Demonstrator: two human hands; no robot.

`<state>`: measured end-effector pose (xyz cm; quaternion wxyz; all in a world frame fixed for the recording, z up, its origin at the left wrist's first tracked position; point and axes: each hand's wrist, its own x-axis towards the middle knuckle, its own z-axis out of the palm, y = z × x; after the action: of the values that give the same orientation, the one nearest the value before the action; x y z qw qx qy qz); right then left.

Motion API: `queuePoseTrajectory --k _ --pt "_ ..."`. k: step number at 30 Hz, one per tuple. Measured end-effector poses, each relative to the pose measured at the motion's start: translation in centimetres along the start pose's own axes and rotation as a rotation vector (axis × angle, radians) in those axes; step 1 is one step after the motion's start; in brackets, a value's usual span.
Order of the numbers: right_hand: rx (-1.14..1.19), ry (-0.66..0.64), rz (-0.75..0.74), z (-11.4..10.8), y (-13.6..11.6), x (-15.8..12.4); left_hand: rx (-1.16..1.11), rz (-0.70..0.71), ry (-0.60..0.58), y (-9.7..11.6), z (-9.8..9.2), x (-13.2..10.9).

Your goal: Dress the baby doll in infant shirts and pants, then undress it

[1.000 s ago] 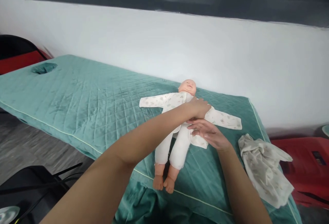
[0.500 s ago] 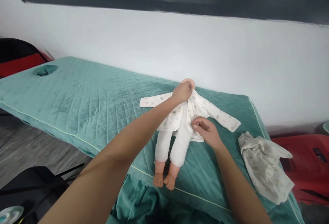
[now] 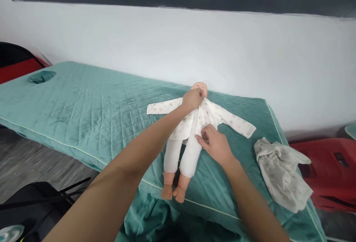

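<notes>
A baby doll [image 3: 180, 156] lies on its back on a teal quilted massage bed [image 3: 83, 108], its bare feet near the front edge. It wears white leggings and a white printed jacket [image 3: 222, 116] with both sleeves spread out. My left hand [image 3: 193, 98] is closed on the jacket's collar just below the doll's head. My right hand [image 3: 214, 143] pinches the jacket's right front panel at the doll's waist, pulling it toward the middle.
A crumpled pale cloth [image 3: 280, 171] lies on the bed's right end. The bed's face hole [image 3: 41, 77] is at the far left. Red seats [image 3: 330, 168] stand on the right and far left, a white wall runs behind, and black stands sit on the floor at lower left.
My left hand rose from the doll's chest to the collar and closed there. My right hand went from flat and open to pinching the jacket front and drew it inward.
</notes>
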<state>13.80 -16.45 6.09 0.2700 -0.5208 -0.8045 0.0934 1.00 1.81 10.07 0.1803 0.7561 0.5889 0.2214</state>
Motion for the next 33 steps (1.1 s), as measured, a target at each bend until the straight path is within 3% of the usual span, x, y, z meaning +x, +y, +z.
queuePoseTrajectory --k 4,8,12,17,22,24,27,29,31,33 --pt "-0.111 -0.018 -0.045 -0.1 -0.2 -0.1 -0.019 0.015 0.018 -0.3 0.3 0.2" --pt "-0.159 0.086 -0.047 0.2 -0.4 0.2 -0.079 -0.007 0.033 -0.5 0.3 0.6" --pt "-0.059 0.2 -0.15 1.0 -1.7 0.8 -0.252 -0.056 0.051 -0.9 0.3 0.7" --pt "0.052 0.132 -0.379 1.9 -3.0 0.9 -0.522 -0.098 0.119 -1.5 0.2 0.2" --pt "0.163 0.274 -0.351 1.9 -1.4 0.6 -0.478 -0.013 0.188 -1.7 -0.3 -1.1" --pt "0.167 0.266 -0.35 1.9 -0.8 0.6 -0.436 0.076 0.26 -2.6 -0.5 -2.9" --pt "0.11 0.204 -0.345 2.2 -0.2 0.3 -0.402 0.185 0.347 -5.5 -0.5 -7.5" --pt "0.082 0.176 -0.335 2.5 -0.2 0.2 -0.411 0.147 0.387 -8.2 -0.2 -11.5" --pt "0.077 0.168 -0.323 2.8 -0.1 0.0 -0.472 0.012 0.38 -10.5 0.3 -15.4" --pt "0.091 0.179 -0.307 3.0 -0.1 -0.2 -0.505 -0.041 0.315 -12.1 0.6 -18.7"
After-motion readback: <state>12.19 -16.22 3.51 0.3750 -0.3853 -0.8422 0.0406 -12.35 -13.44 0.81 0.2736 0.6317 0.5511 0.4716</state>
